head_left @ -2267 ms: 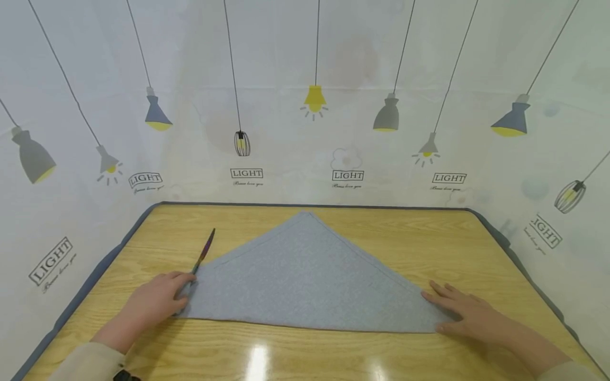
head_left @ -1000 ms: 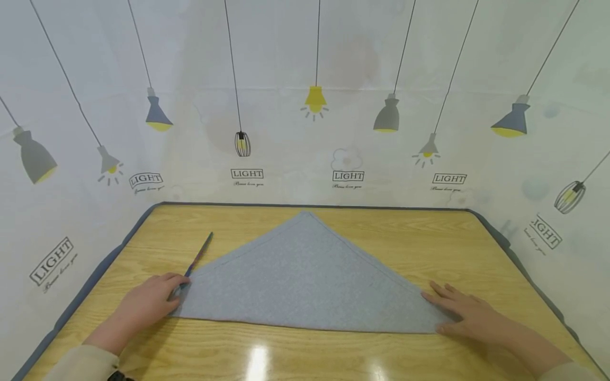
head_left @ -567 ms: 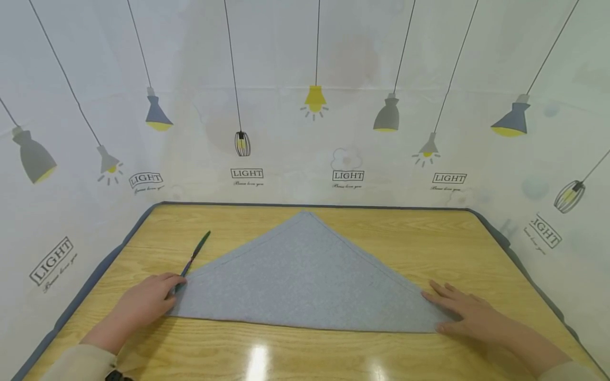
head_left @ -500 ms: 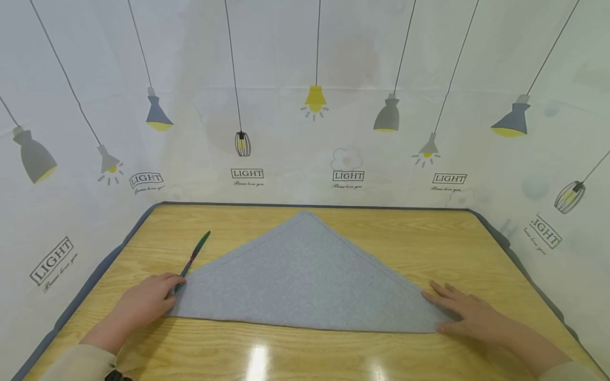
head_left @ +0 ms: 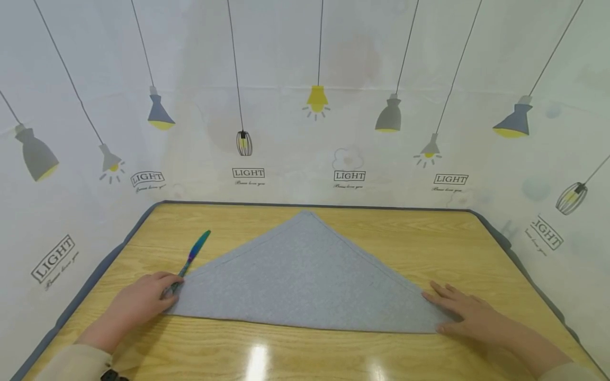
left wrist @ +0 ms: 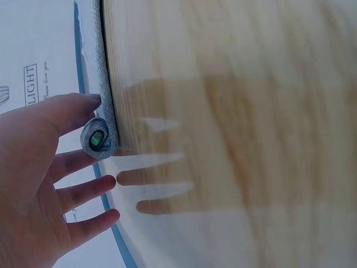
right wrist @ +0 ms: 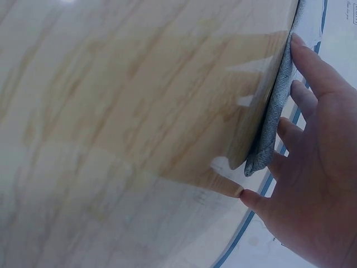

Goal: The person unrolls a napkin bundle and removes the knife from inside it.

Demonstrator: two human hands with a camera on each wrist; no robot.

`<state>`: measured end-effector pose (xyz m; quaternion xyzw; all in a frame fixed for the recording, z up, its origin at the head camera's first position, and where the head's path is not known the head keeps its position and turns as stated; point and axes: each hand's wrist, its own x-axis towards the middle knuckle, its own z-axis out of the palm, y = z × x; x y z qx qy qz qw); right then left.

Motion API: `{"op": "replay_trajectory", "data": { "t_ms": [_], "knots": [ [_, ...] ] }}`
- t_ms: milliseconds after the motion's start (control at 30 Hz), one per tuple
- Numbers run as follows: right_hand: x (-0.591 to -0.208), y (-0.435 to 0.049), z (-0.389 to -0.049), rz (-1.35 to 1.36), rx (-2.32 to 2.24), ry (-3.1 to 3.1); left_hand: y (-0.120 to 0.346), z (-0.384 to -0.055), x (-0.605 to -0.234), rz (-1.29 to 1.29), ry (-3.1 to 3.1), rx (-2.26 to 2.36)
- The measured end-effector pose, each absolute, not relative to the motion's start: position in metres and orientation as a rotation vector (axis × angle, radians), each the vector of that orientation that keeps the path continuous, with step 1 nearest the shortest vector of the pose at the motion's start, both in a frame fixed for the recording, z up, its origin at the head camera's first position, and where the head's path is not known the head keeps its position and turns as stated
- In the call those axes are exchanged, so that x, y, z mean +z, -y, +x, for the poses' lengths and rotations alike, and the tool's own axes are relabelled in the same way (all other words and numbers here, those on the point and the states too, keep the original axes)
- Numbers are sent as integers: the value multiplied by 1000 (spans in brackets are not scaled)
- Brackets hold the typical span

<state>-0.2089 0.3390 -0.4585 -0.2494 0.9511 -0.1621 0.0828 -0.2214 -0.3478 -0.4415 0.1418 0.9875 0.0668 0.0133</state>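
A grey cloth point(head_left: 305, 280) lies folded in a triangle, its peak toward the back. At its left corner my left hand point(head_left: 138, 301) pinches a small roll of cloth between thumb and fingers. A table knife point(head_left: 199, 246) with a rainbow sheen sticks out of that roll, blade pointing away. The left wrist view shows the rolled cloth point(left wrist: 89, 134) wound round the knife's green end point(left wrist: 97, 138), the other fingers spread. My right hand point(head_left: 469, 317) rests with spread fingers on the right corner; in the right wrist view the fingertips touch the cloth edge point(right wrist: 268, 134).
The wooden table point(head_left: 214, 354) has a dark blue border point(head_left: 286, 203) along its back and sides. White sheeting point(head_left: 286, 63) printed with hanging lamps stands on three sides. Light glares off the table's front part.
My left hand has slid left with the roll and knife, and more flat cloth now shows at that corner. The knife's blade now turns its flat side up. My right hand has stayed put.
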Motion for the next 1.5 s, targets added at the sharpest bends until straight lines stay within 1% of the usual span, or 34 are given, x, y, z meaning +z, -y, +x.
{"op": "replay_trajectory", "data": {
  "t_ms": [467,867,1500],
  "knots": [
    [-464,-342,-210,-745,-489,-2839,358,-219,-444,409,-3121,219],
    [-465,-343,-211,-772,-491,-2847,365,-221,-443,525,-3094,225],
    [-464,-342,-212,-729,-493,-2827,390,-229,-440,534,-3033,345]
  ]
}}
